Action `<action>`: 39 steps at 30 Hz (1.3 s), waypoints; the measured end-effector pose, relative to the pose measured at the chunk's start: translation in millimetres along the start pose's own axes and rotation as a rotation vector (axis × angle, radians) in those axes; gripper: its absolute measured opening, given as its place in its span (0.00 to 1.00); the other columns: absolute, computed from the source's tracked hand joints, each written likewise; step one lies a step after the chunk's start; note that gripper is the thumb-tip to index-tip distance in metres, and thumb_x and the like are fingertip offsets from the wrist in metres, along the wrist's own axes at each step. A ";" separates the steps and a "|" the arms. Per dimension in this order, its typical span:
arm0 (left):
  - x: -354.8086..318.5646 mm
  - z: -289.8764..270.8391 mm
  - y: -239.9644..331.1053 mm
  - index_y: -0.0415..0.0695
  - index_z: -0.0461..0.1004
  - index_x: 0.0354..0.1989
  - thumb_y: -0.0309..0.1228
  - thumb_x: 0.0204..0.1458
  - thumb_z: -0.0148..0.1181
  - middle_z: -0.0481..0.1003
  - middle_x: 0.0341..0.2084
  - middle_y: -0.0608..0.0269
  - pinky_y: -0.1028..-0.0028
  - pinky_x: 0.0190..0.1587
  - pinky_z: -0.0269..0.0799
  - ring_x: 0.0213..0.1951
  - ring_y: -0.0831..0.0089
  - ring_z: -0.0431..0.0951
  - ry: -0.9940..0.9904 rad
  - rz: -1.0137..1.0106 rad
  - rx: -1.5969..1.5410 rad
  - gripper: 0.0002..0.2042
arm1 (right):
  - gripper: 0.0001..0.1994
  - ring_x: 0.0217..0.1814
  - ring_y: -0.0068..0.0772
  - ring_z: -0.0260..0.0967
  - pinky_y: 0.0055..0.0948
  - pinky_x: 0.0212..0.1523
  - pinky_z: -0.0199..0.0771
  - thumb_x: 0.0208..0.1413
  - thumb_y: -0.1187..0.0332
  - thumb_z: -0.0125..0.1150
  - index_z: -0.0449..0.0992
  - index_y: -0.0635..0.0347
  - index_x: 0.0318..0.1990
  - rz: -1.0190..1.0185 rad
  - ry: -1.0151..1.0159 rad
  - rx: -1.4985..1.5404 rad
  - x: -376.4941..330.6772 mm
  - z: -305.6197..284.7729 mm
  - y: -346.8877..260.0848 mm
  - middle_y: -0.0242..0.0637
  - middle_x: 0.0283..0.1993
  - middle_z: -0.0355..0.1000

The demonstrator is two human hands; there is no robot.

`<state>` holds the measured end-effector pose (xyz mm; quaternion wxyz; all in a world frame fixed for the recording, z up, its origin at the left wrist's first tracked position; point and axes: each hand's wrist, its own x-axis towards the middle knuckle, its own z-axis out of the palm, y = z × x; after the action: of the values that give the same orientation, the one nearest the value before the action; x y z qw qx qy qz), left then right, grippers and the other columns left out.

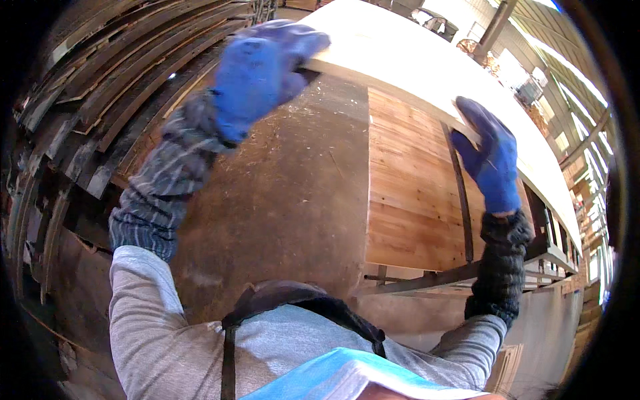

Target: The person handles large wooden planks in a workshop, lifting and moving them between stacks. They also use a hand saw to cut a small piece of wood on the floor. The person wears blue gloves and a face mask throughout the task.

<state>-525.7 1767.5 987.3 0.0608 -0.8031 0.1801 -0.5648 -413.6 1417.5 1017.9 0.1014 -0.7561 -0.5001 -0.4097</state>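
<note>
Both my hands wear blue gloves and grip one long edge of a large pale wooden board [407, 60] held up in front of me. My left hand [263, 67] clasps the board's near edge at upper left, slightly blurred. My right hand [490, 157] holds the same edge further right, fingers curled over it. Under the raised board lies a brown laminated wood panel [407, 193] resting on a metal frame [427, 280].
Stacks of dark boards [107, 93] lean along the left side. A dusty concrete floor [280, 200] with sawdust runs between the stacks and the frame. More stacked wood and roof beams show at the far right.
</note>
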 end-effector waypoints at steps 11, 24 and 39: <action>95.0 112.9 153.2 0.43 0.74 0.39 0.29 0.45 0.58 0.76 0.29 0.62 0.66 0.34 0.76 0.34 0.65 0.78 0.025 0.069 -0.230 0.11 | 0.21 0.55 0.36 0.73 0.31 0.56 0.71 0.41 0.79 0.66 0.78 0.59 0.48 0.116 0.186 0.200 -54.0 2.2 57.5 0.39 0.51 0.76; -194.7 217.0 282.0 0.39 0.59 0.63 0.39 0.52 0.63 0.68 0.58 0.50 0.62 0.61 0.64 0.61 0.60 0.66 -0.325 -1.203 -1.093 0.32 | 0.18 0.57 0.33 0.72 0.30 0.59 0.68 0.46 0.81 0.62 0.79 0.60 0.48 0.396 0.084 -0.148 -120.6 -63.5 130.4 0.41 0.52 0.76; -235.0 247.4 417.3 0.36 0.74 0.45 0.43 0.55 0.59 0.78 0.33 0.57 0.69 0.41 0.73 0.36 0.68 0.76 -0.429 -1.806 -1.433 0.21 | 0.25 0.59 0.42 0.70 0.38 0.62 0.64 0.38 0.79 0.63 0.76 0.66 0.51 0.340 0.019 -0.104 -120.3 -63.4 133.3 0.45 0.53 0.74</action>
<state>-457.7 1438.3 565.9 -0.7991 -0.5690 -0.1924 -0.0253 -354.3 1237.0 1006.1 0.1345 -0.8302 -0.3422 -0.4190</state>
